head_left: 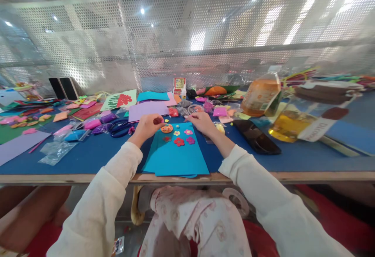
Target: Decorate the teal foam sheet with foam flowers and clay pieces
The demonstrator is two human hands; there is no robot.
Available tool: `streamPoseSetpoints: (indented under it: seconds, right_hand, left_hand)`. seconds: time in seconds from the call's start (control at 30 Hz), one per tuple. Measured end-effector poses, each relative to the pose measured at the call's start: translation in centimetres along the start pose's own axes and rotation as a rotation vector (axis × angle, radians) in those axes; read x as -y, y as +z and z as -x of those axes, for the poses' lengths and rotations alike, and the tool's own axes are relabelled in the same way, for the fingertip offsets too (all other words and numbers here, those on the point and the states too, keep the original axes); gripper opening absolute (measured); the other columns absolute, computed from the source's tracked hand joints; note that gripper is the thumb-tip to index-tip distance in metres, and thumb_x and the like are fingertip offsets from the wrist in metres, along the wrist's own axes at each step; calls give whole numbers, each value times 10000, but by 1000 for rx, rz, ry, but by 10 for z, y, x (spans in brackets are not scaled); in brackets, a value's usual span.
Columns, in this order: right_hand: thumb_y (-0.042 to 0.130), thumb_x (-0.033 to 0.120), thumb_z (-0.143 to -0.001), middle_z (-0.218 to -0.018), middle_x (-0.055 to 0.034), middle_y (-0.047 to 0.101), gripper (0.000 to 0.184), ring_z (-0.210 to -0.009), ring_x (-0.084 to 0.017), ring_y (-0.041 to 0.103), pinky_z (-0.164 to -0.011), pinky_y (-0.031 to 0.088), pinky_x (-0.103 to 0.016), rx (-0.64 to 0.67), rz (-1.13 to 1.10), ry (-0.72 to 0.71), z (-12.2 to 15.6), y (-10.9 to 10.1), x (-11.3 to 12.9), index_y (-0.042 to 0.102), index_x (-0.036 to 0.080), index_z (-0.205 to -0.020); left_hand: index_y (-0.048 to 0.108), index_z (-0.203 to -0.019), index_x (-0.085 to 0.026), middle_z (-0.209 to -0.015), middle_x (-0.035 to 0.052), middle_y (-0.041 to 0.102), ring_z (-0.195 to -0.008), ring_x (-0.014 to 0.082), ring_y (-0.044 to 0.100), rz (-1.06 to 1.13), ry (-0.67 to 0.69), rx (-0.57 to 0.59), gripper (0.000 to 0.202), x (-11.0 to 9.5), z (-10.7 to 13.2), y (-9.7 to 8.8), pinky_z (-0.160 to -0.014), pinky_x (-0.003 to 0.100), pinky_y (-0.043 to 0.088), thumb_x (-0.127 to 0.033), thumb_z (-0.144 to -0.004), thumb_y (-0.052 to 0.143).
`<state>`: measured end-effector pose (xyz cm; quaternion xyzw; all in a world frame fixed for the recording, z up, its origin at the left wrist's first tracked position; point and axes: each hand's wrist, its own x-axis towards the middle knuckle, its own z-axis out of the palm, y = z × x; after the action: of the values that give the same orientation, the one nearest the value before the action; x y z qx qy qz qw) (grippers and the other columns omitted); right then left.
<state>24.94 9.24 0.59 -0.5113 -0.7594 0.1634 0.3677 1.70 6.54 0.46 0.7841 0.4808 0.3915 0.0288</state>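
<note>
On the blue tabletop lies a bright blue sheet [178, 157], with more blue sheets under it. Several flower shapes sit on its upper half, among them a red flower [179, 141], a purple flower [190, 140] and a pink flower [188, 132]. An orange spotted oval [166, 128] is at the sheet's upper left. My left hand [149, 127] is beside this oval, thumb and fingertips pinched together. Past the sheet's upper right edge, my right hand [202, 123] also makes a pinch. Whatever either pinch holds is too small to make out.
Left of the sheet are dark blue scissors [120, 127] and bags of coloured clay [92, 124]. A black phone [255, 136], an orange drink bottle [261, 95] and a lidded glass jar [307, 112] stand or lie at the right. A perforated metal screen [164, 54] closes off the back.
</note>
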Motion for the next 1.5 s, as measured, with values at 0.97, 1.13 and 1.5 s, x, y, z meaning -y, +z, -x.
streamPoseSetpoints:
  seconds: [0.97, 1.13, 1.5]
  right_hand:
    - [504, 391, -773, -528, -5, 533, 347, -548, -120, 474, -527, 307, -240, 44, 20, -23, 2, 2, -1, 719, 121, -736]
    - [499, 391, -775, -513, -1, 515, 348, -522, -114, 446, -520, 294, -246, 35, 12, -37, 2, 2, -1, 710, 121, -711]
    - [491, 402, -762, -509, 0, 517, 354, -534, -116, 444, -505, 280, -241, 43, 14, -49, 2, 2, -1, 706, 131, -689]
  left_hand:
    - [699, -752, -145, -641, 42, 685, -582, 150, 614, -67, -1, 59, 257, -1, 0, 0, -567, 237, 460, -381, -759, 597]
    - [673, -984, -148, -874, 83, 706, -769, 176, 648, -145, 54, 21, 252, 3, -1, 3, -720, 273, 485, -224, -818, 500]
    - [698, -842, -140, -749, 66, 706, -631, 159, 631, -53, 6, 36, 214, 1, 0, 1, -610, 251, 483, -295, -764, 575]
